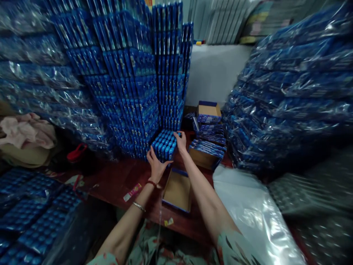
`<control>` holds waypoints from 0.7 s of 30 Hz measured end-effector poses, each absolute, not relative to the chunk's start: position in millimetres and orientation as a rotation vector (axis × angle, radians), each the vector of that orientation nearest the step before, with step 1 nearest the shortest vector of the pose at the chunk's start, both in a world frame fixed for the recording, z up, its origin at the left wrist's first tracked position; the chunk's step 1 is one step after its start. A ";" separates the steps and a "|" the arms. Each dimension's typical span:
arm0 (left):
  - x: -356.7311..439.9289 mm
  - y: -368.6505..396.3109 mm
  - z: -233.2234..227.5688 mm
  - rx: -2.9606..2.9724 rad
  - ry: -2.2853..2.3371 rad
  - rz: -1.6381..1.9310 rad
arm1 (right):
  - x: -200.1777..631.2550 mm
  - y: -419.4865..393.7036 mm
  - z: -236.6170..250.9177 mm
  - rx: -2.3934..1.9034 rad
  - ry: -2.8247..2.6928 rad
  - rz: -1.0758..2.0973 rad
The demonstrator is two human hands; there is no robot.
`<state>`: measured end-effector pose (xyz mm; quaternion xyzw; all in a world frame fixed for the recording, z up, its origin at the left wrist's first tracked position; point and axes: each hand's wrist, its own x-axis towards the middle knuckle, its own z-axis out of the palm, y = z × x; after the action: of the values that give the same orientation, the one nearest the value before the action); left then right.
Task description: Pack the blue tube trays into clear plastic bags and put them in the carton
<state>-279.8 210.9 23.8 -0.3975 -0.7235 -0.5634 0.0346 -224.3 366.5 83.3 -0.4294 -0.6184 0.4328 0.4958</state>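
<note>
Both the left hand [156, 164] and right hand [181, 141] clasp the block of small blue packs [164, 146]; squeeze evenly from both sides, keeping it square above the open brown cardboard tray [178, 190] nearer.

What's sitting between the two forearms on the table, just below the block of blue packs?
In the head view, an open, empty cardboard tray lies on the red-brown table between the forearms. Above it, the left hand and right hand hold the block of blue packs.
</note>
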 end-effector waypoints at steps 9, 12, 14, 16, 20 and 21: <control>-187.4 116.7 -27.7 -1.460 -2.405 -1.730 | -110.1 277.9 40.4 -1.019 -1.282 1.083; -165.1 99.9 -49.6 -1.397 -2.618 -1.674 | -91.8 258.5 13.2 -1.085 -1.356 1.076; -163.1 94.6 -57.6 -1.338 -2.718 -1.569 | -91.9 253.2 -5.2 -1.127 -1.417 1.073; -169.9 91.1 -59.1 -1.328 -2.737 -1.511 | -96.1 250.9 -20.0 -1.158 -1.444 1.066; -197.0 85.6 -48.8 -1.633 -2.589 -1.787 | -98.7 240.8 -29.3 -1.235 -1.435 1.013; -204.0 85.5 -45.6 -1.684 -2.540 -1.926 | -97.5 235.7 -28.0 -1.240 -1.442 0.985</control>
<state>-204.0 85.5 -45.6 -0.4545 -0.6857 -0.5199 -0.2298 -97.5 235.7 -28.0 -0.5081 -0.5908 0.4038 0.4793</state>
